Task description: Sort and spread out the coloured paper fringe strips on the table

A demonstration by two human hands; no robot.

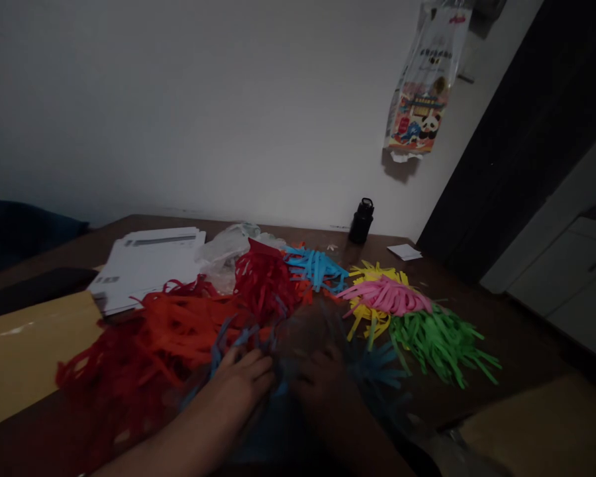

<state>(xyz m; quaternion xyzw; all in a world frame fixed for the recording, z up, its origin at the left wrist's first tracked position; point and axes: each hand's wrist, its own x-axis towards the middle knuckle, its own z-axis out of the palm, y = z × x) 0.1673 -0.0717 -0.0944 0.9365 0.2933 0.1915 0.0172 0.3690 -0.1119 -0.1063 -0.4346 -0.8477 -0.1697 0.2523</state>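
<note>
Close in front of me, both my hands are together at a bunch of blue paper strips point(380, 363), whose ends fan out to either side. My left hand point(246, 374) is closed, its curled fingers on the bunch. My right hand point(320, 381) is also closed on it, darker and smeared by motion. Something see-through, perhaps thin plastic, is faint between and above the hands. Red strips point(114, 371) and orange strips point(193, 324) lie heaped left of my hands. To the right are pink strips point(390, 295), yellow strips point(372, 315) and green strips point(442, 341).
Behind the heaps are a clear plastic bag point(228, 248), lighter blue strips point(318, 266) and a black bottle point(361, 222). White papers point(151, 265) and a yellow envelope-like sheet point(40, 351) lie at left. A printed panda bag point(424, 86) hangs on the wall.
</note>
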